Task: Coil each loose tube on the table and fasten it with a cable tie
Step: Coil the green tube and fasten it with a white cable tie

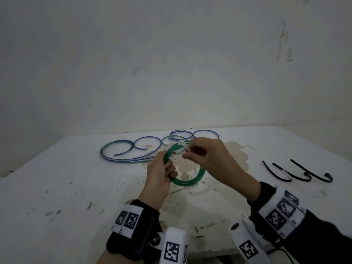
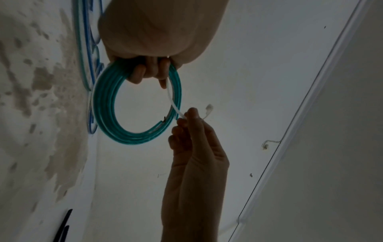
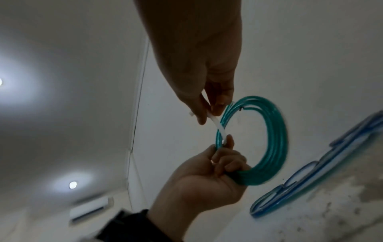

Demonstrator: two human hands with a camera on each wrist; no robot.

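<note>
**Green coil held up, white tie pinched beside it**

Head view: the left hand (image 1: 160, 174) has its fingers curled round the near-left arc of the green coil (image 1: 192, 181), holding it clear above the stained white table (image 1: 57, 187). The right hand (image 1: 207, 157) sits at the coil's upper right, thumb and forefinger pinching a white tie (image 1: 182, 144) whose head pokes out at the top of the coil. Behind the hands, loose blue and green tubes (image 1: 122, 151) lie in open loops on the table near the wall. Three black ties (image 1: 297, 171) lie side by side on the table, well apart to the right. Both wrists wear bands with printed markers.

Left wrist view: the left hand (image 2: 157, 41) fills the top, its fingers (image 2: 145, 72) wrapped through the coil (image 2: 107, 104) and clenched on several turns. The tie (image 2: 174, 103) runs as a thin white strip along the inside of the coil down to the right hand (image 2: 194, 147), which pinches it between its fingertips; the tie's head (image 2: 208, 108) sticks out just past them. Loose tubes (image 2: 87, 41) lie on the table behind.

Right wrist view: the right hand (image 3: 199, 65) pinches the tie (image 3: 217, 126) just beside the coil (image 3: 275, 140). The strip leads to the left hand (image 3: 207, 180), which grips the coil's lower arc. Loose tubes (image 3: 311, 180) lie on the table at right.
</note>
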